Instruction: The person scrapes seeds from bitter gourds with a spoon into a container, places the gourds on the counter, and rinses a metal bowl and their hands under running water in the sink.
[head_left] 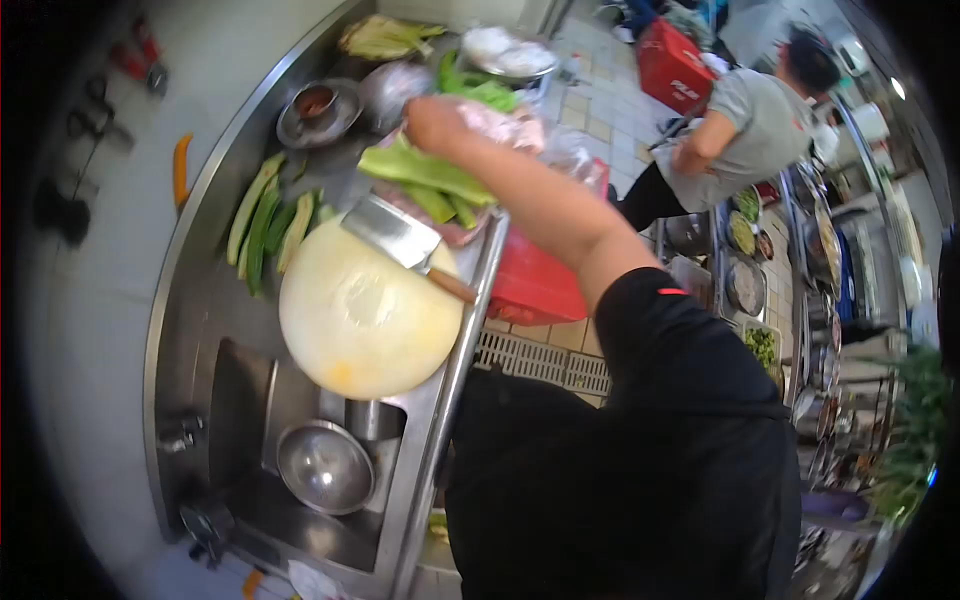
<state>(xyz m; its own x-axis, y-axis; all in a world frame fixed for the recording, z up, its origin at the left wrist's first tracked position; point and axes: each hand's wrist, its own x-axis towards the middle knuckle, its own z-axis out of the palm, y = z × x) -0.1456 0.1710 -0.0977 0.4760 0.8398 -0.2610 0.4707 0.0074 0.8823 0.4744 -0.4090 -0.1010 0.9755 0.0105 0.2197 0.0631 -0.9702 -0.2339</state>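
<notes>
Here, long vegetable pieces (pixel 425 172), light green, loosely heaped

Commercial kitchen: steel sink (pixel 238 395), floor grate (pixel 523 353), cleaver (pixel 390 232), round chopping board (pixel 365 335)

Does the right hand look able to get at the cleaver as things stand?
Probably yes: the cleaver lies on top of the round board, its wooden handle uncovered. The right hand, out by the green vegetable pieces, would likely need drawing back first.
</notes>
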